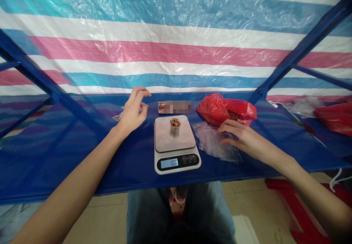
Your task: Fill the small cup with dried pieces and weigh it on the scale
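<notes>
A white digital kitchen scale (165,137) sits in front of me, its display reading 10.0. On its plate stands a small clear cup (175,125) filled with brown pieces. My left hand (134,110) is left of the scale, fingers curved and apart, above small clear plastic bags (118,118) partly hidden beneath it. To the right, my right hand (236,134) reaches over a fanned pile of clear zip bags (210,141), thumb and fingers apart at the bags. Just behind it lies an open red plastic bag (211,108) with brown contents showing.
A flat card-like item (162,107), partly blurred out, lies behind the scale. Blue metal frame bars (286,59) rise on both sides, before a striped plastic sheet (176,53). Another red bag (337,115) is at far right. The blue table's front edge (115,192) is near my knees.
</notes>
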`<state>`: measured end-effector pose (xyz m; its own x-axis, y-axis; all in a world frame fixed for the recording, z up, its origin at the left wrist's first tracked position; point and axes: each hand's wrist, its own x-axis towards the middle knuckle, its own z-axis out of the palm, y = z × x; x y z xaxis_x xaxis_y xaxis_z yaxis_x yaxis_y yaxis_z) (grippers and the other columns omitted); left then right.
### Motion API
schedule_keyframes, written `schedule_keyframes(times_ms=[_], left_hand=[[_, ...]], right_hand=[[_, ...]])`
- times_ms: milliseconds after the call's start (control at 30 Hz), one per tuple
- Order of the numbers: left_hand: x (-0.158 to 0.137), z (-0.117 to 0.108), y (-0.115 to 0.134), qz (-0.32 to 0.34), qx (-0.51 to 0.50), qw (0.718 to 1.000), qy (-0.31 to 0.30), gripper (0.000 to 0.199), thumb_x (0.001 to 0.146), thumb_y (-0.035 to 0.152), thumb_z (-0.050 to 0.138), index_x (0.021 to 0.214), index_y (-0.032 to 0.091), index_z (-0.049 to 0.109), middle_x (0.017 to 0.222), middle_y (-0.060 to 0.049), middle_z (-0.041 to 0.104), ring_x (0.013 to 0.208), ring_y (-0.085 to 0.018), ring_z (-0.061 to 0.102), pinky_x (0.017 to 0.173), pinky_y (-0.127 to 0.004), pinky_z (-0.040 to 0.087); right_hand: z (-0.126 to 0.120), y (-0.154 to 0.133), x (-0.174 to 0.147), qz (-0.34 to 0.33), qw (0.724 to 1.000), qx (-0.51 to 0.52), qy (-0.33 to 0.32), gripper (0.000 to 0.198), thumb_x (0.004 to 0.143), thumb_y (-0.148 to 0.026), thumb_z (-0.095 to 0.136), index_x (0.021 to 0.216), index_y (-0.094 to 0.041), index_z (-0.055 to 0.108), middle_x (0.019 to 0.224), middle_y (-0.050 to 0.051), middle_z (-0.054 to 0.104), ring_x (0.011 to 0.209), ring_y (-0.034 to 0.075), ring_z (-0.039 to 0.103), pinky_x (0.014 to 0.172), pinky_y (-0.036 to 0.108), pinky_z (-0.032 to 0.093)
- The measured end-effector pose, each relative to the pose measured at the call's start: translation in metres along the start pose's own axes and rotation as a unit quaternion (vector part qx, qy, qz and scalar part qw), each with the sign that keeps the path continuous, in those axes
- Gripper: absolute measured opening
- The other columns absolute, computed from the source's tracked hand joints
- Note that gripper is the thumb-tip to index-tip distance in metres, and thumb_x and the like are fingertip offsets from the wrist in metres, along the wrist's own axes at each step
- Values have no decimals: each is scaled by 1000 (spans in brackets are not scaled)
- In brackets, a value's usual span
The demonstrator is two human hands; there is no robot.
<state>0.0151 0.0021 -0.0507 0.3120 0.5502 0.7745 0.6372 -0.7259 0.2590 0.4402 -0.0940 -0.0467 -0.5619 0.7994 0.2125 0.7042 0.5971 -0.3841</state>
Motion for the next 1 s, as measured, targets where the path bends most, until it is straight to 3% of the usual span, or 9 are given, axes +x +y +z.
schedule_keyframes(times_ms=[167, 300, 400, 533, 633, 700, 800, 1000], left_hand=[[0, 2, 6, 0, -9, 1000, -25, 47, 84, 1, 46, 124, 22, 58, 129, -12, 60, 124, -26, 61, 103, -43, 57], [1, 1, 12, 2, -9, 1000, -26, 49, 83, 0, 46, 126, 22, 58, 131, -12, 60, 126, -27, 60, 103, -43, 57], [1, -1, 16, 4, -14, 1000, -23, 49, 84, 0, 46, 127, 22, 57, 132, -12, 60, 126, -27, 60, 104, -43, 57], [3, -3, 23, 16, -24, 999, -17, 51, 85, -1, 45, 128, 23, 57, 132, -12, 59, 126, -27, 60, 103, -44, 57], [3, -3, 26, 35, -29, 999, -14, 52, 85, -2, 45, 129, 23, 57, 131, -12, 59, 127, -28, 59, 108, -47, 55], [3, -2, 28, 40, -28, 999, -18, 53, 85, -3, 45, 130, 23, 56, 132, -12, 59, 129, -28, 59, 111, -50, 53], [4, -1, 30, 39, -31, 998, -24, 53, 86, -4, 44, 131, 23, 55, 133, -13, 58, 130, -29, 59, 111, -50, 54], [5, 1, 32, 44, -38, 998, -19, 52, 86, -4, 43, 130, 22, 56, 133, -13, 57, 128, -27, 60, 106, -44, 55]], right_hand=[[4, 3, -8, 43, 999, -15, -10, 14, 96, -34, 73, 105, -23, 71, 103, 10, 72, 92, 28, 71, 77, 37, 56], [6, 4, -1, 51, 998, 9, -29, 19, 98, -34, 70, 85, -22, 63, 85, 6, 69, 75, 23, 65, 67, 34, 50], [6, 5, 0, 36, 999, 12, -39, 28, 101, -32, 66, 76, -22, 57, 85, 5, 66, 79, 23, 65, 70, 34, 50], [8, 8, -1, 51, 999, 0, 0, 8, 97, -31, 70, 97, -24, 66, 104, 8, 69, 96, 27, 69, 82, 39, 55], [8, 9, 2, 57, 998, -5, 1, 17, 95, -29, 72, 112, -25, 68, 113, 10, 71, 106, 31, 69, 91, 44, 56], [6, 8, 7, 55, 998, -6, -10, 8, 95, -26, 71, 100, -24, 66, 104, 9, 70, 98, 29, 70, 85, 42, 55], [2, 5, 17, 43, 999, -24, -2, 18, 93, -21, 72, 82, -23, 58, 90, 6, 67, 87, 27, 66, 75, 37, 51], [-10, 1, 38, 1, 1000, -16, -8, 28, 95, -21, 70, 76, -23, 50, 81, 2, 62, 73, 20, 58, 66, 31, 42]])
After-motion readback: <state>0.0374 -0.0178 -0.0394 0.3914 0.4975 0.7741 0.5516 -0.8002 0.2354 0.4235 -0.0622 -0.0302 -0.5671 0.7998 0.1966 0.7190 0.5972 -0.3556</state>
